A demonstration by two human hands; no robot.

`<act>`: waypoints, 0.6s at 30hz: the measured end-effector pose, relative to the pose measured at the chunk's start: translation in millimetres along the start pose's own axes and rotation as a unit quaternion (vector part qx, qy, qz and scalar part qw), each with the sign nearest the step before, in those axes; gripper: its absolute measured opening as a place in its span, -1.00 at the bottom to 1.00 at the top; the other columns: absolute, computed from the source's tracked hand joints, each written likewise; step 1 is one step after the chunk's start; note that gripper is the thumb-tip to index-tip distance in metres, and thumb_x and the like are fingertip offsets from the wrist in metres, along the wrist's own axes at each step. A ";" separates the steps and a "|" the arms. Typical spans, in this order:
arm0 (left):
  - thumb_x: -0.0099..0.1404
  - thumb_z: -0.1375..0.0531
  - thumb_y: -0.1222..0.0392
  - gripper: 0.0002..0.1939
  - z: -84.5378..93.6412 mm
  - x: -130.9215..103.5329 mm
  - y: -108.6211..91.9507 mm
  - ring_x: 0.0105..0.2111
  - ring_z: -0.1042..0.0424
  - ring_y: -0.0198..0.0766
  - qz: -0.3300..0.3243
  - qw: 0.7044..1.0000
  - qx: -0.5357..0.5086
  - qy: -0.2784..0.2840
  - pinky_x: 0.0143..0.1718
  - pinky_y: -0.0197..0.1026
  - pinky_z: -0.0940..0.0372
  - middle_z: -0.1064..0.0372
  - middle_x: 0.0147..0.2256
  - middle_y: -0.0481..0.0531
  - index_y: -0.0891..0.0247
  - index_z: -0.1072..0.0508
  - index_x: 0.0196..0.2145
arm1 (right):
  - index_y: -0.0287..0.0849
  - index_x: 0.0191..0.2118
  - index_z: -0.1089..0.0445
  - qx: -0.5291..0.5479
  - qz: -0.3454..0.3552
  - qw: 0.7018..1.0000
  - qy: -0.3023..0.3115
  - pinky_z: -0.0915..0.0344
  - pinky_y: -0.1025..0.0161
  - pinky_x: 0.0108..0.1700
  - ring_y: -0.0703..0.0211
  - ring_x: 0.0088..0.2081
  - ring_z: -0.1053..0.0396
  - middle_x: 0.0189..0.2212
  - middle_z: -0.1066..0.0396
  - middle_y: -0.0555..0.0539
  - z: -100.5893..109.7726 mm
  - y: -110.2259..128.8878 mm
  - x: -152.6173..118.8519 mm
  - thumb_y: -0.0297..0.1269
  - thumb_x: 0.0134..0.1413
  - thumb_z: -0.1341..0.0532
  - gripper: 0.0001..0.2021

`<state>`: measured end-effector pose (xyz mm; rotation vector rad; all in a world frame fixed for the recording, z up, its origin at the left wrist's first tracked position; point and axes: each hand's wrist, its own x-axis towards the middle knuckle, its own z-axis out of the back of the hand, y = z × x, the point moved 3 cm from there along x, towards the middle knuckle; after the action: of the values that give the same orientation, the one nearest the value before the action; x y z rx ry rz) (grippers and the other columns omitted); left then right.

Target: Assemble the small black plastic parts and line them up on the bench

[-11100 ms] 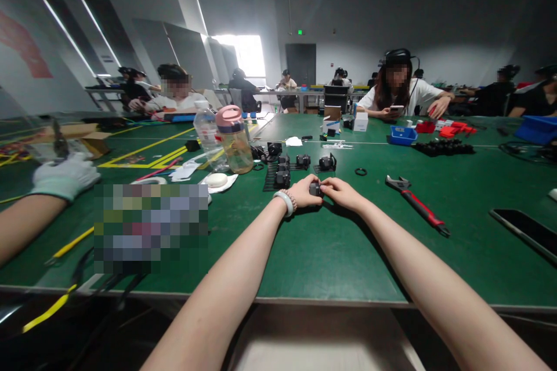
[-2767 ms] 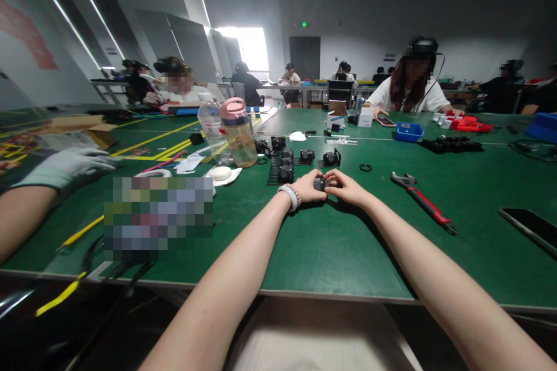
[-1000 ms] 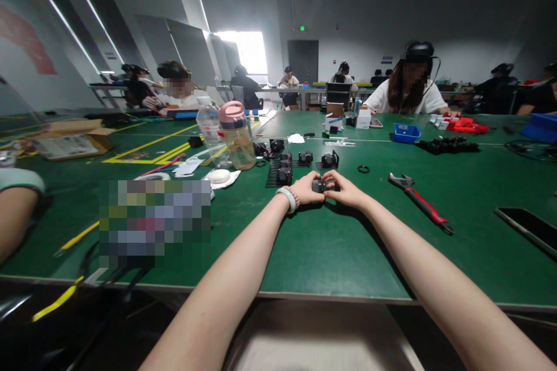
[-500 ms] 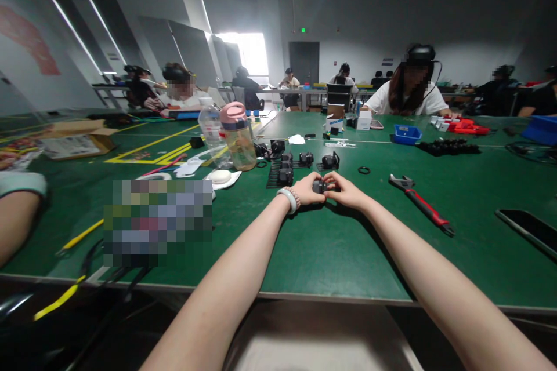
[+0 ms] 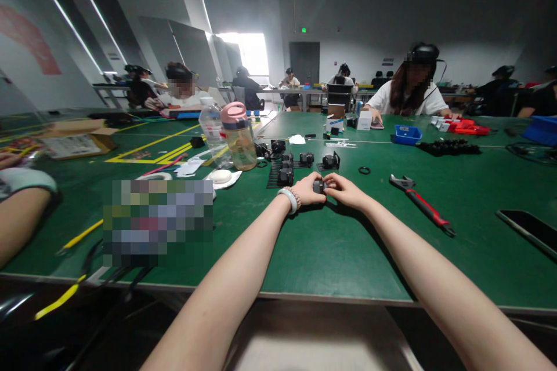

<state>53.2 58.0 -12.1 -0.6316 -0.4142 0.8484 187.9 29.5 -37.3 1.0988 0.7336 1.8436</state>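
Low over the green table, my left hand [image 5: 308,188] is closed round a small black part [image 5: 319,186], its thumb and fingers at the part's sides. From the right, my right hand [image 5: 344,189] pinches the same part with bent fingertips. Fingers cover much of the part, so its exact kind is hidden. Just beyond my hands sits a similar black fitting [image 5: 331,160] with a comb-like piece. More such black fittings [image 5: 285,173] stand in a group to the left. A black ring [image 5: 364,170] lies flat to the right of my hands.
An adjustable wrench [image 5: 422,206] and a phone [image 5: 528,229] lie to the right. A pink-lidded bottle [image 5: 238,139] and a clear bottle [image 5: 213,133] stand left of the fittings. A blue tray [image 5: 407,134] is farther back. At the left edge is another person's forearm [image 5: 26,208]. Co-workers sit across the table.
My hands and the black part stay almost where they were. The other person's forearm at the left has moved slightly to the right. A co-worker's hand across the table now reaches a phone.
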 end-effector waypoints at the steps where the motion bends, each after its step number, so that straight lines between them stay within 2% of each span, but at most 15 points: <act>1: -0.22 -0.23 0.24 -0.51 0.1 0.0 -0.2 -0.41 -0.35 -0.26 -0.001 1.000 0.002 -0.002 -0.41 -0.23 -0.29 -0.32 -0.39 -0.04 0.28 -0.25 -0.25 | -0.20 -0.22 -0.24 -0.007 -0.004 1.000 -0.003 -0.20 0.23 -0.17 0.25 -0.27 -0.28 -0.30 -0.31 -0.03 0.1 0.4 -0.1 -0.35 -0.12 -0.13 -0.75; 7: -0.23 -0.23 0.24 -0.52 0.4 -0.2 -0.6 -0.43 -0.35 -0.27 0.000 1.000 0.008 -0.006 -0.43 -0.24 -0.28 -0.32 -0.41 -0.06 0.26 -0.25 -0.27 | -0.22 -0.23 -0.27 -0.035 -0.008 0.999 -0.008 -0.20 0.28 -0.23 0.27 -0.34 -0.28 -0.38 -0.32 -0.01 0.8 4.3 -0.3 -0.31 -0.05 -0.10 -0.79; 18: -0.22 -0.22 0.25 -0.53 0.5 -0.9 -1.5 -0.44 -0.35 -0.27 0.005 1.000 -0.005 -0.008 -0.44 -0.25 -0.28 -0.31 -0.42 -0.07 0.26 -0.24 -0.27 | -0.21 -0.23 -0.30 -0.068 -0.015 0.997 -0.015 -0.19 0.28 -0.22 0.25 -0.30 -0.30 -0.32 -0.34 -0.05 2.0 3.6 -0.2 -0.29 -0.01 -0.09 -0.80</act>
<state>53.3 56.7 -10.8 -0.6371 -0.4295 0.8619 188.4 27.8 -33.6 1.0201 0.5949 1.8203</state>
